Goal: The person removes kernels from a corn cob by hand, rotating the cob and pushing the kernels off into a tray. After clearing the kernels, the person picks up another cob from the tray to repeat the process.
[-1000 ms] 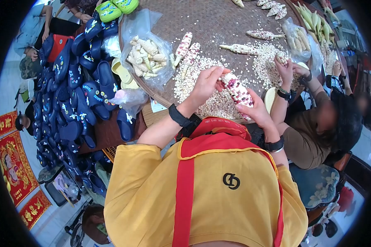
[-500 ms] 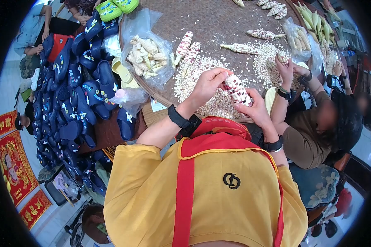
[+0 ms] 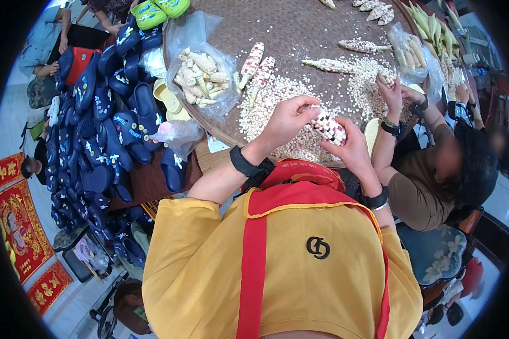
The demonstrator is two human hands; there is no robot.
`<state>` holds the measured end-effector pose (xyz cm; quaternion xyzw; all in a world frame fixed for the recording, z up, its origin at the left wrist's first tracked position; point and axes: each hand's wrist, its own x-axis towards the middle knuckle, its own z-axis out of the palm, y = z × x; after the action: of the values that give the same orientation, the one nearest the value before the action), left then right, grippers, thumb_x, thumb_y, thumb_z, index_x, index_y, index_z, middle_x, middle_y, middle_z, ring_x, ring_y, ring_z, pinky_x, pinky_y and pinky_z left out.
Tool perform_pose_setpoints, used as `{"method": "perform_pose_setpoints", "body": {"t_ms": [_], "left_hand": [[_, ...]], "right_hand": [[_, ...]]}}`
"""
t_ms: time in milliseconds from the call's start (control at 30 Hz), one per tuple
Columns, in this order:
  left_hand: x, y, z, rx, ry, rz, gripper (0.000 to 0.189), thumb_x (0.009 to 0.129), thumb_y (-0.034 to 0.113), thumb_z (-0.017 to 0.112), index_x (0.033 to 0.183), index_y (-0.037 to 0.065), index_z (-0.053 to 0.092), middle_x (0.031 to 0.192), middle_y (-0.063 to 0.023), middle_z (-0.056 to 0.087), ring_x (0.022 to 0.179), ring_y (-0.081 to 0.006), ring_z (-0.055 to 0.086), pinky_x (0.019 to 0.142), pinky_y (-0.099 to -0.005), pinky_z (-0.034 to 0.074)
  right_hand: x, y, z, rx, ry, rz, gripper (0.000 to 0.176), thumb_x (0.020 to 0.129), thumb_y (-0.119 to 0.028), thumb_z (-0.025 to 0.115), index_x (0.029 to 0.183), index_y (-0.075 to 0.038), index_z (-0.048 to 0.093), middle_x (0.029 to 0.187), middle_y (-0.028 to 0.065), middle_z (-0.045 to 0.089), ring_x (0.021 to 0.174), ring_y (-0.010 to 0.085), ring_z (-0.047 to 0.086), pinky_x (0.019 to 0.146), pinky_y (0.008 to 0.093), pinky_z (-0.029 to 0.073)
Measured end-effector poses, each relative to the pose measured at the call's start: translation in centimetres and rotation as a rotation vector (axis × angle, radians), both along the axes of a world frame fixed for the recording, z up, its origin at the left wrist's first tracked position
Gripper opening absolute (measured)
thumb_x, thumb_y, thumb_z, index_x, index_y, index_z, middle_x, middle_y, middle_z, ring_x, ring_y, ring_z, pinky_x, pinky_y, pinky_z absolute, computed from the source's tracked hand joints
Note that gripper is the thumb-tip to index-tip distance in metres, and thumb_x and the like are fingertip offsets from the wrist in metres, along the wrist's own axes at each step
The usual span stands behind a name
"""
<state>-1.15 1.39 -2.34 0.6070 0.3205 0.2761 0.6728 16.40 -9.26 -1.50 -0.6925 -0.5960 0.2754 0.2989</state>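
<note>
A speckled white and dark-red ear of corn [image 3: 328, 129] is tilted between my hands, with part of its kernels gone. My right hand [image 3: 352, 151] wraps around its lower end. At the upper end, my left hand [image 3: 288, 121] is closed, thumb and fingers pressed against the ear. Loose corn kernels [image 3: 291, 148] lie heaped beneath my hands on a large round woven tray [image 3: 300, 28]. To the left of the heap rest two more red-and-white ears [image 3: 252, 61].
A plastic bag of bare cobs [image 3: 203, 76] sits at the tray's left. Navy clogs [image 3: 96, 141] are piled on the left. At right, a co-worker [image 3: 424, 186] holds another ear above kernels. Husked ears [image 3: 365, 46] and green husks [image 3: 430, 28] lie farther off.
My left hand has shifted slightly, its thumb now farther down the ear. The ear has turned a little in my right hand and sits slightly lower.
</note>
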Motion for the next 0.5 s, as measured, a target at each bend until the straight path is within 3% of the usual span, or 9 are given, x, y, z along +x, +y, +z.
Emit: {"method": "perform_pose_setpoints", "body": {"t_ms": [167, 233, 333, 500], "left_hand": [[0.24, -0.42, -0.21, 0.235, 0.113, 0.061, 0.024, 0.092, 0.015, 0.053, 0.108, -0.001, 0.06, 0.087, -0.0074, 0.065, 0.078, -0.0105, 0.059, 0.07, -0.0252, 0.047], [0.48, -0.48, -0.67, 0.483, 0.089, 0.138, 0.024, 0.093, 0.015, 0.05, 0.107, -0.001, 0.06, 0.09, -0.0136, 0.065, 0.079, -0.0189, 0.063, 0.072, -0.029, 0.048], [0.53, -0.51, -0.71, 0.495, 0.093, 0.149, 0.024, 0.094, 0.015, 0.048, 0.106, -0.002, 0.06, 0.092, -0.0175, 0.065, 0.083, -0.0263, 0.064, 0.074, -0.0316, 0.049], [0.39, -0.36, -0.5, 0.383, 0.076, 0.142, 0.025, 0.094, 0.014, 0.049, 0.108, -0.002, 0.06, 0.089, -0.0133, 0.065, 0.08, -0.0158, 0.061, 0.072, -0.0279, 0.048]], "right_hand": [[-0.09, -0.03, 0.01, -0.009, -0.009, -0.01, 0.055, 0.064, -0.019, 0.081, 0.108, 0.001, 0.054, 0.09, 0.0107, 0.061, 0.083, 0.0171, 0.059, 0.074, 0.0297, 0.047], [-0.12, -0.02, -0.07, -0.007, -0.006, -0.013, 0.055, 0.064, -0.019, 0.081, 0.108, 0.001, 0.054, 0.091, 0.0109, 0.062, 0.083, 0.0172, 0.059, 0.074, 0.0297, 0.047], [-0.17, 0.05, -0.21, -0.023, -0.016, -0.015, 0.056, 0.064, -0.019, 0.081, 0.108, 0.001, 0.054, 0.09, 0.0113, 0.062, 0.082, 0.0172, 0.06, 0.074, 0.0297, 0.048], [-0.41, 0.2, 0.35, -0.039, -0.003, -0.011, 0.055, 0.064, -0.019, 0.08, 0.108, 0.002, 0.054, 0.09, 0.0113, 0.062, 0.081, 0.0163, 0.06, 0.072, 0.0294, 0.048]]}}
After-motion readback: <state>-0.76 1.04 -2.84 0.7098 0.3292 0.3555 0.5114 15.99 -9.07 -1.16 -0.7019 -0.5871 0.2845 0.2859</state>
